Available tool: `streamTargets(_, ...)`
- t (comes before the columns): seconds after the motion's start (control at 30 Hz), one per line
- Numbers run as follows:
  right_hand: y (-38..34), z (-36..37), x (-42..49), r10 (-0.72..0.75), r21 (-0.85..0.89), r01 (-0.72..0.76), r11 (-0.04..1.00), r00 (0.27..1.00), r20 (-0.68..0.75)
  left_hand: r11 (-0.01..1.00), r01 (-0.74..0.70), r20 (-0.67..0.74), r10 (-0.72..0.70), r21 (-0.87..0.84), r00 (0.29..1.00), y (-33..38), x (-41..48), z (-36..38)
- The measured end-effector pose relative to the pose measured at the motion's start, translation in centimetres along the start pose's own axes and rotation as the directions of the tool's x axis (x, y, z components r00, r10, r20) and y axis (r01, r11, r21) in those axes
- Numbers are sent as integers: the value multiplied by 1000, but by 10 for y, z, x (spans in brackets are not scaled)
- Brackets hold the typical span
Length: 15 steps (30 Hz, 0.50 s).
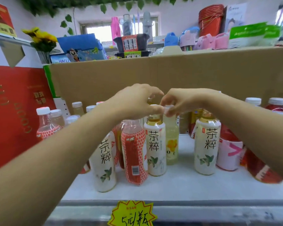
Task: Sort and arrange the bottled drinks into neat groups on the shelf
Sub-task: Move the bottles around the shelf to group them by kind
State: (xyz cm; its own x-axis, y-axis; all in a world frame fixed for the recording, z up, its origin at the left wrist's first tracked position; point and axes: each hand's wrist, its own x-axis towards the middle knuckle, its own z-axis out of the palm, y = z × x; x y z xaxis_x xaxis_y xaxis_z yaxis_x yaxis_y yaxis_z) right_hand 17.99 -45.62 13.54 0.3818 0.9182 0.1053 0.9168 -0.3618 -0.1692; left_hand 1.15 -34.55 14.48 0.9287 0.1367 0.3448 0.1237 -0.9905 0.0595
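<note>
Several bottled drinks stand on the white shelf (178,185). My left hand (134,101) curls over the cap of a white-labelled tea bottle (154,144) in the middle. Right beside it, my right hand (181,101) pinches the clear cap of a pale yellow bottle (171,141). The two hands almost touch. A red honeycomb-patterned bottle (134,154) and another white tea bottle (104,162) stand to the left in front. A third white tea bottle (207,145) stands to the right, with a pink-labelled bottle (229,154) and a red bottle (261,168) beyond it.
More capped bottles (47,123) stand at the back left beside a red box (15,111). A cardboard wall (170,75) closes the shelf's back. A yellow price tag (132,214) hangs on the front edge. Bare shelf lies in front of the bottles.
</note>
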Motion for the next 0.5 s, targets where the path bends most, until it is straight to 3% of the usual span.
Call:
streamTargets(0.07, -1, -6, -15, 8, -30, -7, 1000, 999, 39, 1000, -14, 146, 17, -21, 989, 3, 16, -5)
streamTargets(0.2, -4, -14, -43, 6, -5, -6, 1000, 995, 96, 998, -54, 281, 40, 42, 959, -1, 42, -3)
streamTargets(0.5, -10, -15, -73, -10, -58, 14, 998, 998, 67, 986, -68, 314, 17, 151, 949, -22, 90, 14)
